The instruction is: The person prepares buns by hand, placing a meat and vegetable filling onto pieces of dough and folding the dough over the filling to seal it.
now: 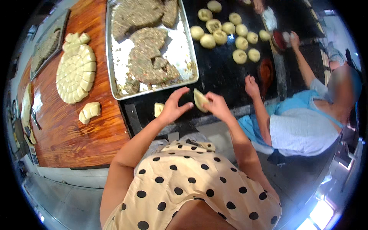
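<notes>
A flattened disc of pale dough (200, 100) is pinched at its right edge by my right hand (216, 105), held tilted above the black worktop. To its left, my left hand (175, 104) is empty, fingers apart and palm turned toward the dough. A small cut piece of dough (158, 109) lies on the worktop beside my left wrist, partly hidden by it. Just beyond my hands is a metal tray (153, 90) holding large slabs of brown, speckled filling (147, 53). Some filling has been dug away at the near end.
Several round dough balls (220, 37) sit on the black worktop at the far right. On the wooden table (69, 142) at left lie cut dough pieces (76, 73) and another filled tray (48, 46). A co-worker (306, 122) stands close on my right, near a dark red bowl (279, 40).
</notes>
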The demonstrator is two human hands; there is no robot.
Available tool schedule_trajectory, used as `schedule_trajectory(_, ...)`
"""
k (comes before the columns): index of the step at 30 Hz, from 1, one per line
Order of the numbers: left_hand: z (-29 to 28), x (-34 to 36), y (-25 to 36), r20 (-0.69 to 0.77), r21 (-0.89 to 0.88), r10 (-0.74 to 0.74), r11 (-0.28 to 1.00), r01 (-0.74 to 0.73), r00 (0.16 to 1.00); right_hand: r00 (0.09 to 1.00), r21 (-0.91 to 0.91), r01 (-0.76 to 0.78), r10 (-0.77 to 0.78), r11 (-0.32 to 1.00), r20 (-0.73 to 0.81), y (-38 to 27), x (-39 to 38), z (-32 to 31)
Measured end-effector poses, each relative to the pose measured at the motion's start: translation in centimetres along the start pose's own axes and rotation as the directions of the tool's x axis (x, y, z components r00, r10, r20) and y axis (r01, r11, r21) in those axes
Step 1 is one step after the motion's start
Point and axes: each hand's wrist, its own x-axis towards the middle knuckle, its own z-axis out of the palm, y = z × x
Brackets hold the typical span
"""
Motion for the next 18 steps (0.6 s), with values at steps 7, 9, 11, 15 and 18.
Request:
schedule_trajectory(7,-3.7,-0.7,2.4,0.555,-0.595,-0.192,0.588,0.547,0.810,0.895,-0.052,0.394,-0.370,0.918,0.248,-10.2,-0.4,-2.3)
schedule_trajectory(9,-4.3,-0.9,2.4,0.525,-0.616,-0.277,0.529,0.584,0.805,0.891,-0.034,0.422,-0.408,0.906,0.201,-11.7,0.8,-2.5)
schedule_trajectory(11,-5.6,-1.0,2.7,0.455,-0.642,-0.361,0.501,0.581,0.814,0.949,0.253,0.146,-0.208,0.956,0.237,-12.3,2.3,-2.2)
schedule_trajectory(15,-9.0,-4.8,4.8,0.408,-0.851,-0.247,0.247,0.464,0.879,0.985,0.284,0.143,-0.165,0.948,0.055,-4.9,9.7,0.3)
schedule_trajectory(18,-8.3,-5.6,3.1,0.351,-0.886,-0.269,0.215,0.411,0.897,0.973,-0.114,0.226,-0.220,0.967,0.065,-3.2,13.0,1.5)
